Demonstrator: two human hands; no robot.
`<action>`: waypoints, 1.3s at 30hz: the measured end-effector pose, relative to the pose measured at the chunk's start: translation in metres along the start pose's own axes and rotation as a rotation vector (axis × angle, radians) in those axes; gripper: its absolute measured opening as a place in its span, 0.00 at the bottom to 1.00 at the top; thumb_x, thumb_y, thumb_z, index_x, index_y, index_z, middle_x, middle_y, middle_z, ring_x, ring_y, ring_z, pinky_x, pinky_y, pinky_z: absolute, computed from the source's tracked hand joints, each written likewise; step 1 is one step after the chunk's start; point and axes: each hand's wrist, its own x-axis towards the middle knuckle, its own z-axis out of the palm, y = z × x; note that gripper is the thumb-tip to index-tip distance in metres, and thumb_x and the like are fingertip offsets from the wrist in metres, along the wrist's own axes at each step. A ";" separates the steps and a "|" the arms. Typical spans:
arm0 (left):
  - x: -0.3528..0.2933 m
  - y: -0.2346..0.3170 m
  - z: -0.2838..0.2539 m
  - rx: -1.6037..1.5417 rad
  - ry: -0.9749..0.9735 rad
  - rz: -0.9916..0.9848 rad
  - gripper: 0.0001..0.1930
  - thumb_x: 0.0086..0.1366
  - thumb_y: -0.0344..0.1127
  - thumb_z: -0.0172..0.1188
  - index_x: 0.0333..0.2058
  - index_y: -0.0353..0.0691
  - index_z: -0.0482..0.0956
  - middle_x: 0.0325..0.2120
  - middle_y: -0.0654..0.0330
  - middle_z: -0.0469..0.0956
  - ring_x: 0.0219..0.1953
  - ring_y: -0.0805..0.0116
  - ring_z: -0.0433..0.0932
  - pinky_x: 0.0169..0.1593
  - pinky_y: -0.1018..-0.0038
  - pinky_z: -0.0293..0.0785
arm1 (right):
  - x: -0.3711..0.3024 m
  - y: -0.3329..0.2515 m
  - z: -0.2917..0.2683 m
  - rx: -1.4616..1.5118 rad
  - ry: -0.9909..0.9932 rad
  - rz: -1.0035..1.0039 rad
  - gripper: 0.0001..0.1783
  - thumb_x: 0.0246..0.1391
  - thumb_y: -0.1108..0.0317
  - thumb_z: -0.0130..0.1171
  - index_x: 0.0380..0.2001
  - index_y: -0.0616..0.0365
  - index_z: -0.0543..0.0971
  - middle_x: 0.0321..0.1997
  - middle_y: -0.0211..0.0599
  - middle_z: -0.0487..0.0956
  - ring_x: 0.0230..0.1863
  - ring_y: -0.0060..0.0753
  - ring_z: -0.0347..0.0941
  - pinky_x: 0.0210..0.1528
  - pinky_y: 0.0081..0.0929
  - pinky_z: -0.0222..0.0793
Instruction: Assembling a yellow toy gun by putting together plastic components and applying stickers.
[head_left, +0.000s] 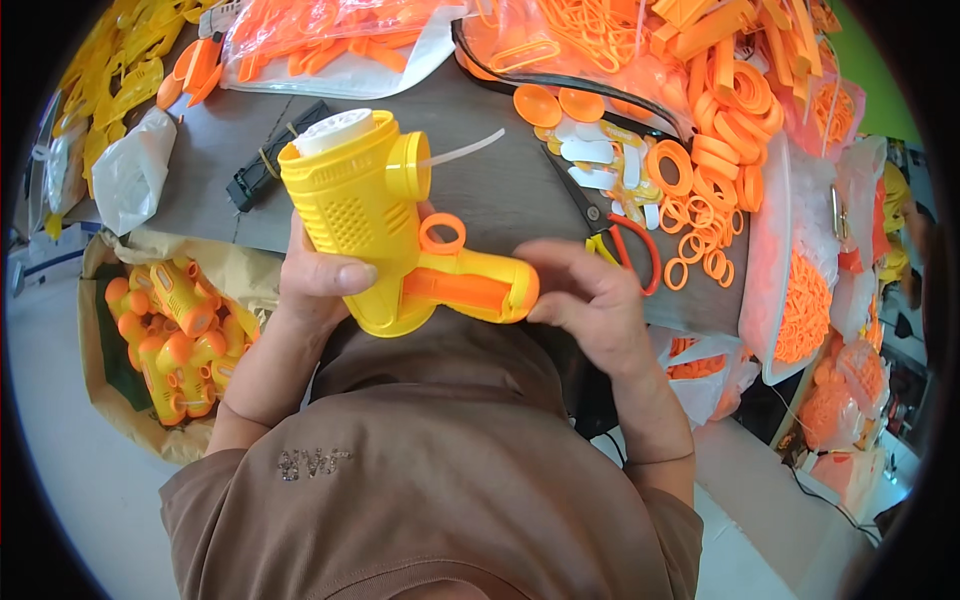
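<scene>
A yellow plastic toy gun [350, 225] is held over my lap at the table's near edge. My left hand [318, 278] is wrapped round its wide barrel, thumb in front and the other fingers mostly hidden behind. The barrel tilts upward, with a white round insert [338, 130] in its top. From a short side tube sticks a thin clear hose [465, 150]. The handle points right and has an orange strip [455, 292] along it; an orange ring [442, 233] shows at the trigger. My right hand [598, 305] pinches the handle's end between thumb and fingers.
Scissors [620, 240] with red and yellow handles lie on the grey table [480, 205] beside loose orange rings [700, 235]. A black strip-shaped part [270, 160] lies behind the toy. Orange parts pile up at the back. On the left stands a paper sack [100, 360] of yellow-orange toys.
</scene>
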 end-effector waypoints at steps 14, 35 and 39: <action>0.006 0.010 0.006 0.051 0.011 -0.069 0.40 0.39 0.35 0.68 0.54 0.28 0.66 0.43 0.50 0.76 0.44 0.61 0.78 0.49 0.67 0.74 | 0.032 -0.003 -0.113 -1.275 0.641 -0.506 0.03 0.53 0.75 0.54 0.29 0.64 0.73 0.42 0.41 0.74 0.44 0.36 0.70 0.47 0.30 0.65; 0.017 0.001 0.039 0.150 -0.210 -0.232 0.50 0.39 0.31 0.70 0.63 0.38 0.55 0.48 0.55 0.72 0.50 0.65 0.73 0.53 0.67 0.71 | 0.058 -0.055 -0.013 -0.384 -0.428 -0.690 0.07 0.55 0.78 0.50 0.37 0.60 0.70 0.54 0.55 0.72 0.55 0.46 0.70 0.55 0.36 0.66; 0.016 0.000 0.041 0.244 -0.173 -0.185 0.52 0.41 0.34 0.71 0.64 0.37 0.52 0.50 0.54 0.71 0.52 0.66 0.72 0.54 0.68 0.70 | 0.051 -0.039 0.002 -0.083 -0.199 -0.523 0.34 0.56 0.41 0.52 0.51 0.60 0.65 0.59 0.53 0.66 0.58 0.43 0.66 0.61 0.36 0.57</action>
